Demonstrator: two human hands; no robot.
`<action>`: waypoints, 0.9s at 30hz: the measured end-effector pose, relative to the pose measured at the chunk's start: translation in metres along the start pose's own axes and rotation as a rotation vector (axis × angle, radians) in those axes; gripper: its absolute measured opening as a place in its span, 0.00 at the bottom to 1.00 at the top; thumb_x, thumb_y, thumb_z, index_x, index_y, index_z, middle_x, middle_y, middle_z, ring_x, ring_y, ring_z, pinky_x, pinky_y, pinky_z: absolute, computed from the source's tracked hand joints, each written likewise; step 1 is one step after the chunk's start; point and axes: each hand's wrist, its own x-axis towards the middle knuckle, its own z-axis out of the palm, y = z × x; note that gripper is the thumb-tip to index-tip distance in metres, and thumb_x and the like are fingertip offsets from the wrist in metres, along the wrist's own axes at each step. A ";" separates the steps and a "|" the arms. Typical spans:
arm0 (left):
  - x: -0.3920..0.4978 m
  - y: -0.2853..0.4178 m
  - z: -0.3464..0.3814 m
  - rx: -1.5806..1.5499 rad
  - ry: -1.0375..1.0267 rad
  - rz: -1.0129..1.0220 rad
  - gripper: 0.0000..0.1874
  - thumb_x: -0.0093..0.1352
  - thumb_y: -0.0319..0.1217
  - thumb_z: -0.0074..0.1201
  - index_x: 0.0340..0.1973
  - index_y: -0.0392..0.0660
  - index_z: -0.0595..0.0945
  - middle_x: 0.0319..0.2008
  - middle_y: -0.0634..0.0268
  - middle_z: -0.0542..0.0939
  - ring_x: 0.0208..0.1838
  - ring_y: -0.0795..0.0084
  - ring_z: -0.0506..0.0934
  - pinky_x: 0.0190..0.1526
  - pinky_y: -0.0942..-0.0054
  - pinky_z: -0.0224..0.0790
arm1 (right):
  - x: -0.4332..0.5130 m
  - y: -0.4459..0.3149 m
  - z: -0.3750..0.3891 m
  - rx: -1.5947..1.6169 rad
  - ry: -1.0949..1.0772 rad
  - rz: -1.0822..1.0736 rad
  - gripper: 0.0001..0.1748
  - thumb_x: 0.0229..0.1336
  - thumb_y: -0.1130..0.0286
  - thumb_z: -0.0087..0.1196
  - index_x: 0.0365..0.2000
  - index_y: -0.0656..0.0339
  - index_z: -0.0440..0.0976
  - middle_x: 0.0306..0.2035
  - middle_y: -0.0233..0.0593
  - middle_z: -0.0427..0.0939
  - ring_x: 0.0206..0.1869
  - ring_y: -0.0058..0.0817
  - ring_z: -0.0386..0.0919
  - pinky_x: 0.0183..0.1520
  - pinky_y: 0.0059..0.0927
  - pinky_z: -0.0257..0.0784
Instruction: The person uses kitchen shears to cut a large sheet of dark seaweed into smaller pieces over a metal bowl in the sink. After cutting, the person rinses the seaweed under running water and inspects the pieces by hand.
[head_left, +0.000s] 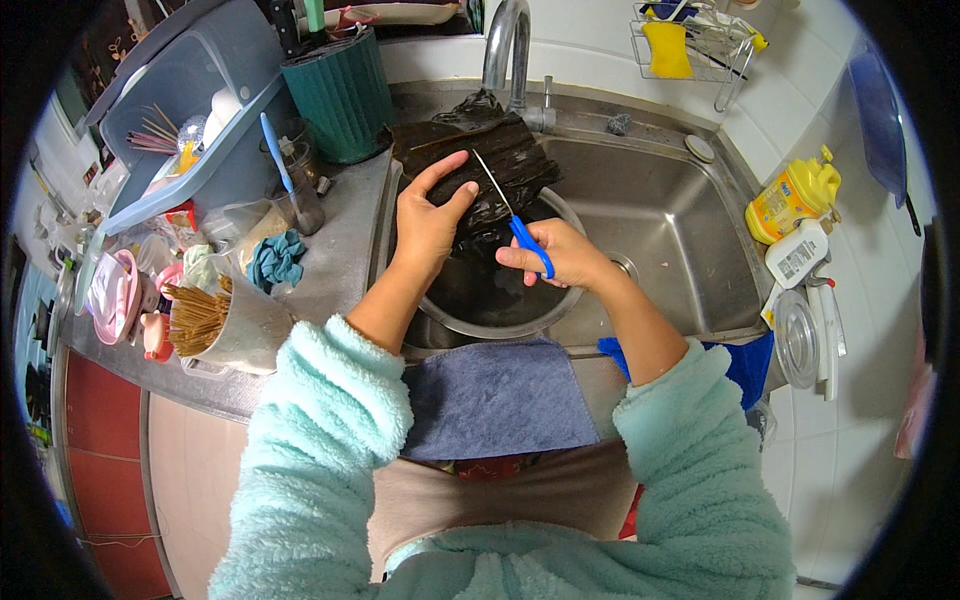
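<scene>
A wide, wet, dark brown sheet of what looks like kelp (517, 161) is spread above a round metal basin (559, 322) in the left part of the sink. My left hand (431, 214) is at its near left side, thumb and index finger showing in front of it; the other fingers are hidden, apparently behind the sheet. Blue-handled scissors (531, 247) are gripped in my right hand (566, 255). Their blade points up and left across the kelp, its tip near my left index finger. Dark liquid and more dark pieces lie in the basin, partly covered by my hands.
A chrome faucet (517, 60) arches behind the kelp. Left of the sink stand a green knife block (337, 97), a blue dish bin (195, 180) and a container of chopsticks (247, 330). A grey-blue cloth (495, 401) hangs over the front edge. Bottles (795, 199) line the right wall.
</scene>
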 end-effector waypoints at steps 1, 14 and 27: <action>0.000 0.000 0.000 -0.021 0.003 0.018 0.22 0.64 0.24 0.63 0.55 0.42 0.81 0.48 0.63 0.81 0.48 0.74 0.78 0.53 0.75 0.71 | 0.001 0.002 0.003 -0.011 0.023 -0.032 0.24 0.55 0.48 0.67 0.26 0.59 0.75 0.18 0.32 0.76 0.16 0.14 0.70 0.18 0.18 0.60; -0.002 -0.006 0.001 -0.054 -0.040 -0.021 0.19 0.64 0.22 0.62 0.52 0.41 0.82 0.46 0.62 0.82 0.46 0.75 0.78 0.51 0.76 0.71 | -0.001 -0.002 0.008 0.090 0.056 -0.007 0.24 0.53 0.48 0.68 0.24 0.59 0.73 0.18 0.34 0.76 0.12 0.14 0.65 0.14 0.19 0.55; -0.005 -0.006 0.004 -0.069 -0.065 -0.094 0.17 0.63 0.22 0.63 0.49 0.39 0.83 0.43 0.63 0.82 0.45 0.76 0.78 0.50 0.77 0.71 | 0.002 0.003 0.009 0.009 0.123 -0.069 0.25 0.50 0.47 0.70 0.22 0.56 0.73 0.15 0.31 0.74 0.12 0.14 0.65 0.14 0.20 0.54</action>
